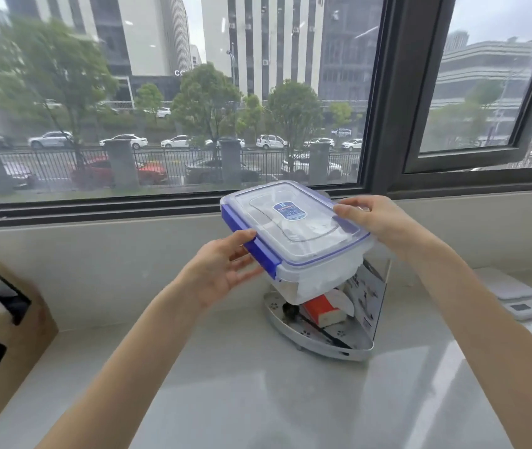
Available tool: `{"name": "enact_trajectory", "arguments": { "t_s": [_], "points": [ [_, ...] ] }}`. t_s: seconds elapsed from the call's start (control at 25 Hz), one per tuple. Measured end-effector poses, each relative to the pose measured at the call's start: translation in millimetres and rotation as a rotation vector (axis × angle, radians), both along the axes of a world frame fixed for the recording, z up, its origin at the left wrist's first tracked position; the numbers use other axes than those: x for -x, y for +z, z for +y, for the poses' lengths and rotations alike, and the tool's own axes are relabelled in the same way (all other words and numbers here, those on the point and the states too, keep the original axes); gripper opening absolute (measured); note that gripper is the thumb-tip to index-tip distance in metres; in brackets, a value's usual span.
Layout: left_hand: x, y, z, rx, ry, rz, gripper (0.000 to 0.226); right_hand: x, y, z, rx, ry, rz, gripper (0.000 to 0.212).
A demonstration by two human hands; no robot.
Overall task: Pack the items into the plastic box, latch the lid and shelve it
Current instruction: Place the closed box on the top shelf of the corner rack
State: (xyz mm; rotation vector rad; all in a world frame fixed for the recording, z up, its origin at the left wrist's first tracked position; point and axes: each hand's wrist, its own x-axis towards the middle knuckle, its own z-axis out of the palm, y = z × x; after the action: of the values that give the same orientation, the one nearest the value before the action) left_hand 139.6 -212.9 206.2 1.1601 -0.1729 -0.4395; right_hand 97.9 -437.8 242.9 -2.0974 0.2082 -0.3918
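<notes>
A clear plastic box (316, 273) with a blue-latched lid (293, 218) is held in the air above a small corner shelf rack (329, 345) on the counter. The lid is on and the blue latch on the left side lies flat against the box wall. My left hand (222, 267) grips the box's left side at that latch. My right hand (374, 218) holds its far right edge. Something white shows faintly through the box walls. The box hides the rack's top tier.
The rack's lower tier holds an orange-and-white packet (323, 311) and a small dark object. A cardboard organizer (15, 319) with cups stands at the left. A white scale (517, 296) lies at the right. A window sill and wall run behind the counter.
</notes>
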Motion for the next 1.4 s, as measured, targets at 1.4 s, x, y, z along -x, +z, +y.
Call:
{"name": "enact_trajectory", "arguments": {
  "t_s": [1.4],
  "points": [
    [-112,3,-130,0.104,-0.031,0.095,0.008,-145,3,-122,-0.006,-0.206,-0.043,0.026]
  ]
}}
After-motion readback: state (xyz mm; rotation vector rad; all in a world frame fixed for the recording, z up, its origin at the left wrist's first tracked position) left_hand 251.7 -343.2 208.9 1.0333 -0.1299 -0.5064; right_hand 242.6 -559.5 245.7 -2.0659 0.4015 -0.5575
